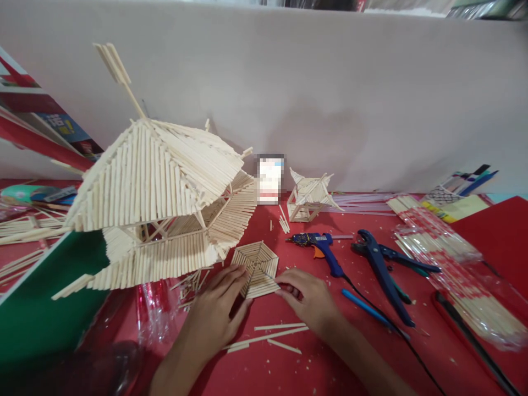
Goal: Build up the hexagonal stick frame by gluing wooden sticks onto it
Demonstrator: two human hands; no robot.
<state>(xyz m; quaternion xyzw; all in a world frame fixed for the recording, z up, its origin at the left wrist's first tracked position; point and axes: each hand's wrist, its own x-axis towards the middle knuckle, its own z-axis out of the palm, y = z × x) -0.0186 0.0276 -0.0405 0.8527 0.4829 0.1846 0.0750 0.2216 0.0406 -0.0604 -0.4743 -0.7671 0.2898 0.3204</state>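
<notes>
Poster (61, 127): yellow characters on a blue patch — too blurred to read.
Card (269, 179): pixelated, against the wall — nothing legible.
Packets (443, 250): red and white print on clear wrap — too small to read.
Glue gun (319, 245): no marking legible.
Cutter (381, 269): no brand legible.
Finding: no text, number or sign can be read anywhere on the table.
</notes>
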